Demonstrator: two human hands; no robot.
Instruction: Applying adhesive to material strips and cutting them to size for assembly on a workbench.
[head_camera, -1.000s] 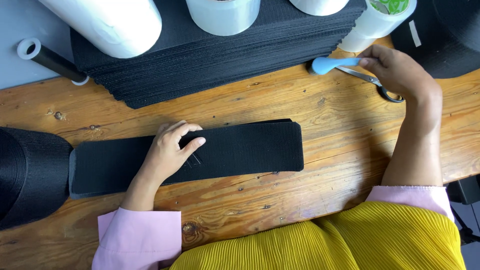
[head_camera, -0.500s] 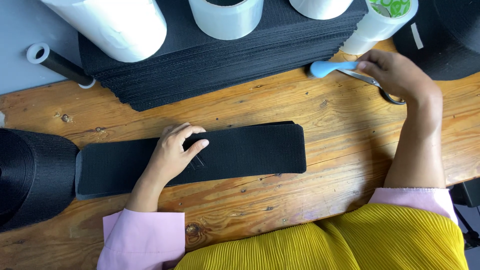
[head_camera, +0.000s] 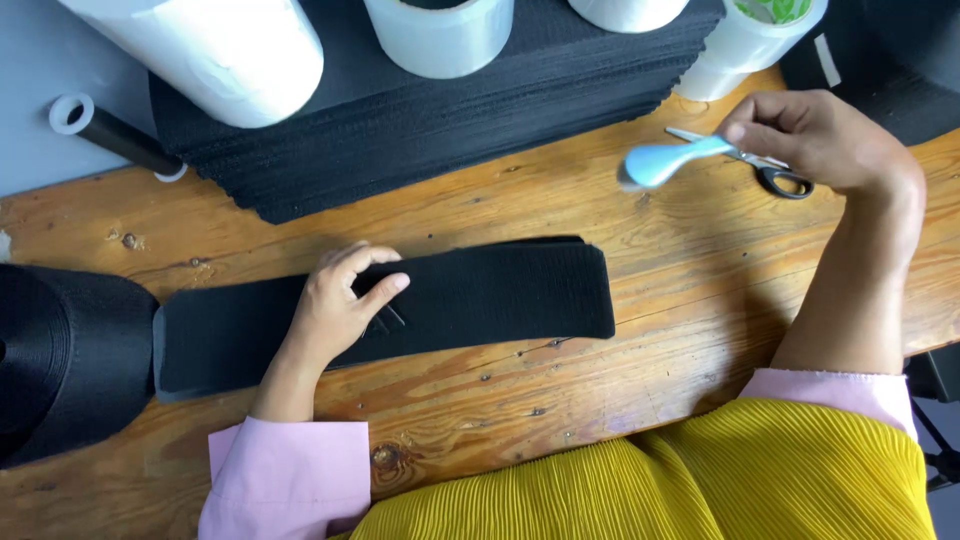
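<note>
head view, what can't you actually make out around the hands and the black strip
- Light blue tool in the right hand: motion-blurred, kind unclear.
- Scissors: partly hidden behind that hand.
- Black strip: part covered by the left hand; marks beside its fingers too small to read.
- White rolls: cut off by the top edge.
- Black roll: cut off by the left edge.

Black fabric strip (head_camera: 400, 310) on orange-brown wood table (head_camera: 640, 330).
Pale blue tool (head_camera: 665, 160), black-handled scissors (head_camera: 765, 170), white tape rolls (head_camera: 440, 30); pink sleeves (head_camera: 285, 475) w/ ribbed yellow top (head_camera: 700, 480).
</note>
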